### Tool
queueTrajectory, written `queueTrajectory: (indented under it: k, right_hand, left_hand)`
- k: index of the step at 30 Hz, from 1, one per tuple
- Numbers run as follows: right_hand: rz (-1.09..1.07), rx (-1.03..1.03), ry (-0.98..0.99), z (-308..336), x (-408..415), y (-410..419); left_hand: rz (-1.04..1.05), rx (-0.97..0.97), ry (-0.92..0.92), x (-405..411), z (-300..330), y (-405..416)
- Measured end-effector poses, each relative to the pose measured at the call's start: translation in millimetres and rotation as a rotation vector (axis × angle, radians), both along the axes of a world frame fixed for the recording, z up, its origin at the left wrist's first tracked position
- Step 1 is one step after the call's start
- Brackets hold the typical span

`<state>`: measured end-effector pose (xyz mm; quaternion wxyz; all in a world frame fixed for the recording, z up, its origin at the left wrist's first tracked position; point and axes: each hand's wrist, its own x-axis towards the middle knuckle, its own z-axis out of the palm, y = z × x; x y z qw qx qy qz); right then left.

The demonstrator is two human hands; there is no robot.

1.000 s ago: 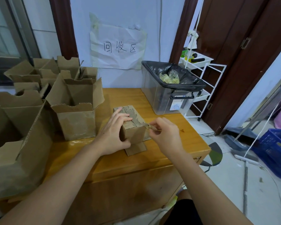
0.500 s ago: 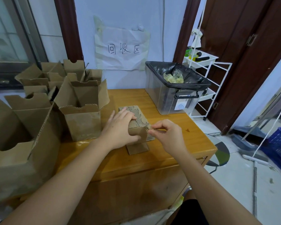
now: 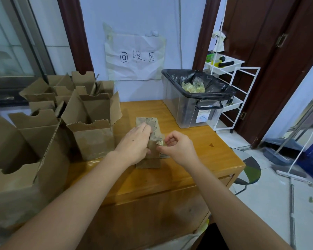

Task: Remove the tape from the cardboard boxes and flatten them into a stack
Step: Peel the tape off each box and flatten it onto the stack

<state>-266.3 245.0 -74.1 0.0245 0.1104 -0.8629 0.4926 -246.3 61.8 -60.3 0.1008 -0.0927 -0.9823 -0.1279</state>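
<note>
Crumpled tape (image 3: 160, 143) — creased cardboard box (image 3: 153, 127)

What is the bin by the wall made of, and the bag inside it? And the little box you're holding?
The bin looks like clear hard plastic: you can see through its walls. The bag seems thin black plastic film, shiny and crinkled over the rim. The small box under the left hand is brown corrugated cardboard, matte; the open boxes nearby show wavy edges.

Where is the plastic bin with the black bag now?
In the head view, the plastic bin stands at the table's far right corner, beside the white rack, right of the wall sign.
</note>
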Motion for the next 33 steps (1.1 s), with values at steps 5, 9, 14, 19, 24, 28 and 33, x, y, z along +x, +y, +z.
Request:
queueTrajectory:
  k: [5,9,14,19,24,28,33]
  right_hand:
    - [0.057,-0.039,0.043,-7,-1,-6]
    - [0.139,0.012,0.169,-11,2,1]
    - [0.205,0.109,0.293,-10,3,11]
    - [0.125,0.100,0.323,-6,8,31]
    - [0.134,0.031,0.192,2,15,31]
    - [0.132,-0.064,0.157,4,14,22]
    - [0.026,-0.019,0.268,5,9,10]
  left_hand:
    - [-0.007,-0.012,-0.026,0,0,-2]
    - [-0.023,-0.010,-0.049,-1,1,1]
    - [-0.037,0.002,-0.078,-3,4,1]
    - [-0.002,0.072,-0.105,-4,10,1]
    - [0.017,0.088,-0.104,-1,9,1]
    - [0.033,0.102,-0.081,3,9,3]
    - [0.059,0.110,-0.064,4,5,4]
